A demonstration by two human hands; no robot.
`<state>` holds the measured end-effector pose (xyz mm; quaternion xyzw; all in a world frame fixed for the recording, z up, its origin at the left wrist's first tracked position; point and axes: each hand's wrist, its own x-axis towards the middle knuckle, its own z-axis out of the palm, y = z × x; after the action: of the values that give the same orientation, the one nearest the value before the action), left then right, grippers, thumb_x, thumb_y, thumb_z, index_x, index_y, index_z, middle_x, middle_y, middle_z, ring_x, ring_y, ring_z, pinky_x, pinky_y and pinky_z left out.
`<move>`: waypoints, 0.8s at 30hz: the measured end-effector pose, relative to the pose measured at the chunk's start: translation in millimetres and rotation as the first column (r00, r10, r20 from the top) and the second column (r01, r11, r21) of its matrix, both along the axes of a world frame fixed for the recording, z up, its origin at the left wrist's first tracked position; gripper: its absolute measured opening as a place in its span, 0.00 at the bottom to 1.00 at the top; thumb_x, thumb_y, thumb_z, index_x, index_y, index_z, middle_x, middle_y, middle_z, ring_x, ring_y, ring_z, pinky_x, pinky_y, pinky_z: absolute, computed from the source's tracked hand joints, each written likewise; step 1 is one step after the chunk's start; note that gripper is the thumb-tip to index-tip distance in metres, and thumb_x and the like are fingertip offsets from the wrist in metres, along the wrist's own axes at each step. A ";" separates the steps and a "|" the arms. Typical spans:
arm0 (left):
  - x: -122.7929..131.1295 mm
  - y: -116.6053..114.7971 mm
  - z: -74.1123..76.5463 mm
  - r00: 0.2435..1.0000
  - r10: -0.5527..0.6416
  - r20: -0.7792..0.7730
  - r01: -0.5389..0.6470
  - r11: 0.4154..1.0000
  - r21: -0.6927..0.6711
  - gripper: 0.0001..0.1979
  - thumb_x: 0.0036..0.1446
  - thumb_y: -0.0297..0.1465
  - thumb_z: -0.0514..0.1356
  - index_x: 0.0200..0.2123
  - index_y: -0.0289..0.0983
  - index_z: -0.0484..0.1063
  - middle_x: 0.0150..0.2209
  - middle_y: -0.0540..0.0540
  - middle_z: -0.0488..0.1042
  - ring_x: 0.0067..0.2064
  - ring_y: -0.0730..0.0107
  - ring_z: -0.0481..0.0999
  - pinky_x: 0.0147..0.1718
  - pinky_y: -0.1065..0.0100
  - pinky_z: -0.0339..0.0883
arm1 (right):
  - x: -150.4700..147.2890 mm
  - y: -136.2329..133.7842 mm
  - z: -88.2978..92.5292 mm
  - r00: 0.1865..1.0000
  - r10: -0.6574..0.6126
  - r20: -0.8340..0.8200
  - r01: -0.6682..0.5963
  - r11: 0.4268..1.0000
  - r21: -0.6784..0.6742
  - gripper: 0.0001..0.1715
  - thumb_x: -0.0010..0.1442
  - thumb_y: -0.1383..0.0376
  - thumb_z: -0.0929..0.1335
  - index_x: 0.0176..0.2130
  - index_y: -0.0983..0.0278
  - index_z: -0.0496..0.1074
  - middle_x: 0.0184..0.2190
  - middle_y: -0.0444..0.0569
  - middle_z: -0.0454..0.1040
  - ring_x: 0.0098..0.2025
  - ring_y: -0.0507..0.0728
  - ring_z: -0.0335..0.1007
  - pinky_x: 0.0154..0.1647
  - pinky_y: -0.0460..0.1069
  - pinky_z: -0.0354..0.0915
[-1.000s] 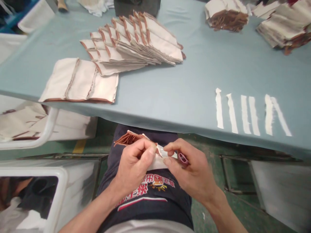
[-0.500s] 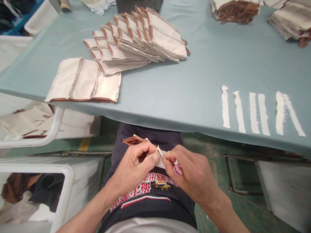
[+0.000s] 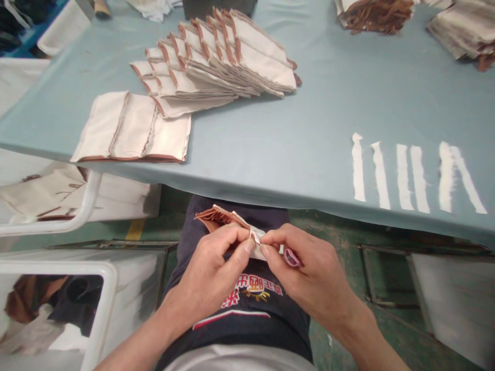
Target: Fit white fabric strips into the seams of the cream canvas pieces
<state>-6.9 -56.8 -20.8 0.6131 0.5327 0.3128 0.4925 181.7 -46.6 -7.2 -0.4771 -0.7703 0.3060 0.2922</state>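
A cream fabric piece with brown layered fabric [image 3: 222, 215] is held over my lap, just in front of the table edge. My left hand [image 3: 214, 270] is closed, pinching its cream edge between thumb and forefinger. Close beside it, the thumb and forefinger of my right hand [image 3: 311, 270] pinch the same edge; the fingertips of both hands nearly meet. A small pink looped thing [image 3: 292, 258] pokes out of my right palm. Most of it is hidden by the fingers, so its kind cannot be made out.
On the table [image 3: 270, 139] lie a fanned stack of cream, brown-edged fabric pieces [image 3: 263, 56], a flat sewn panel [image 3: 135, 126] and several white strips [image 3: 404, 178]. More fabric bundles [image 3: 377, 15] sit at the far right. White bins [image 3: 110, 288] with fabric stand at left.
The fabric piece has risen slightly and shows more of its brown layers. My right fingers have shifted a little along the edge, and the pink thing has turned in the palm.
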 end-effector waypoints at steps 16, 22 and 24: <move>8.4 -4.0 -11.2 0.973 -0.045 -0.225 0.139 0.897 0.420 0.08 0.72 0.22 0.54 0.39 0.34 0.71 0.36 0.45 0.75 0.39 0.66 0.73 0.40 0.67 0.65 | 9.7 31.0 19.4 0.937 0.216 0.274 -0.118 0.935 -0.334 0.12 0.66 0.73 0.69 0.30 0.64 0.74 0.24 0.41 0.74 0.26 0.51 0.66 0.29 0.47 0.53; 15.7 -1.8 -16.9 0.976 0.095 -0.194 -0.020 0.933 0.360 0.09 0.61 0.19 0.56 0.30 0.36 0.69 0.27 0.52 0.69 0.29 0.72 0.68 0.31 0.69 0.60 | -1.9 45.7 21.6 0.919 0.258 0.297 -0.104 0.887 -0.450 0.09 0.59 0.72 0.68 0.27 0.64 0.71 0.22 0.39 0.67 0.26 0.50 0.57 0.28 0.47 0.49; 15.3 0.9 -17.5 0.978 0.110 -0.178 -0.041 0.935 0.352 0.09 0.58 0.19 0.55 0.28 0.36 0.67 0.25 0.53 0.67 0.27 0.73 0.65 0.30 0.69 0.57 | -3.5 54.3 23.3 0.929 0.285 0.235 -0.110 0.821 -0.560 0.09 0.57 0.71 0.67 0.26 0.64 0.69 0.21 0.38 0.63 0.25 0.49 0.54 0.26 0.47 0.48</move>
<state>8.4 -55.9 -38.3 0.6967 0.5383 0.3590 0.3098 178.2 7.7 16.2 -0.4980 -0.7350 0.4601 -0.0108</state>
